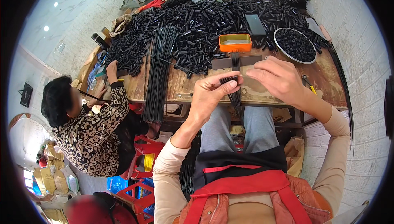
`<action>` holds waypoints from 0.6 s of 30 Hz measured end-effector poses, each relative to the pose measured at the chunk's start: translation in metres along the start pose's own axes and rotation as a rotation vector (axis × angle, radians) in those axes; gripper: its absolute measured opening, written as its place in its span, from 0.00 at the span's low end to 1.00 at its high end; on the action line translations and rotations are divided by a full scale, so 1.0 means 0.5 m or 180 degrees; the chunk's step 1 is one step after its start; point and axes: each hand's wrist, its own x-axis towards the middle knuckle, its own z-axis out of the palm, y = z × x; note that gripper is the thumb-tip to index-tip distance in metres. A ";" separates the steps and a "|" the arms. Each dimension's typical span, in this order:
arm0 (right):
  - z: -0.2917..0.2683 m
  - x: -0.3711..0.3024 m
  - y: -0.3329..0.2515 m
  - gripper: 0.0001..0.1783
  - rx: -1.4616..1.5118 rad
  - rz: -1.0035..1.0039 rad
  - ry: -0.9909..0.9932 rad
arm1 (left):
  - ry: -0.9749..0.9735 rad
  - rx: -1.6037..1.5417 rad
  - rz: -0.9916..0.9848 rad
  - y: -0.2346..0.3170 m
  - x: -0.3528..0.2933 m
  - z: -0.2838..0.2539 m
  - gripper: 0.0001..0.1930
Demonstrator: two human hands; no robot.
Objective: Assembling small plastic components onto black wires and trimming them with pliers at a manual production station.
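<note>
Over the table's front edge, my left hand (211, 94) is closed around a small black ribbed piece (229, 80), held between thumb and fingers. My right hand (281, 79) pinches a thin pale needle or wire (243, 75), whose end meets the ribbed piece. Whether it passes inside cannot be made out. Just beneath both hands, several thin black rods (235, 61) lie side by side across a flat dark bar (218, 63) and taper down past the table edge. Behind them stands an orange tin (234, 48) with thin pale pieces in it.
A wide heap of black tubular parts (197, 25) covers the back of the wooden table (182, 88). A bundle of long black rods (158, 76) overhangs the front edge. At right are a phone (255, 25) and a round basket (276, 43). A co-worker (94, 121) sits at left.
</note>
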 end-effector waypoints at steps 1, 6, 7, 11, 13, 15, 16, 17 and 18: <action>0.003 0.000 0.001 0.19 0.0082 -0.0003 0.0018 | -0.0028 -0.0009 -0.0036 0.001 -0.001 -0.001 0.14; 0.002 0.011 -0.005 0.18 0.0059 -0.0031 0.0004 | -0.0083 0.0003 -0.0145 0.001 0.003 -0.005 0.15; 0.001 0.015 -0.004 0.17 0.0085 -0.0054 -0.0054 | -0.0088 0.0016 -0.0125 0.000 0.004 -0.006 0.16; 0.010 0.016 0.005 0.16 0.0023 -0.0324 -0.0056 | -0.0161 0.0013 -0.0159 -0.003 0.004 -0.007 0.16; 0.015 0.007 0.007 0.17 0.0045 -0.0380 -0.0075 | -0.0196 0.0070 -0.0131 -0.007 0.003 -0.010 0.16; 0.018 0.004 0.005 0.18 0.0055 -0.0438 -0.0093 | -0.0239 0.0128 -0.0096 -0.008 0.002 -0.011 0.16; 0.020 0.005 0.001 0.19 0.0152 -0.0461 -0.0065 | -0.0198 0.0166 -0.0144 -0.008 0.002 -0.010 0.16; 0.021 0.006 -0.003 0.21 0.0254 -0.0488 -0.0036 | -0.0150 0.0205 -0.0191 -0.007 0.001 -0.011 0.16; 0.017 0.006 -0.007 0.21 0.0252 -0.0488 -0.0037 | -0.0152 0.0204 -0.0191 -0.007 0.000 -0.010 0.16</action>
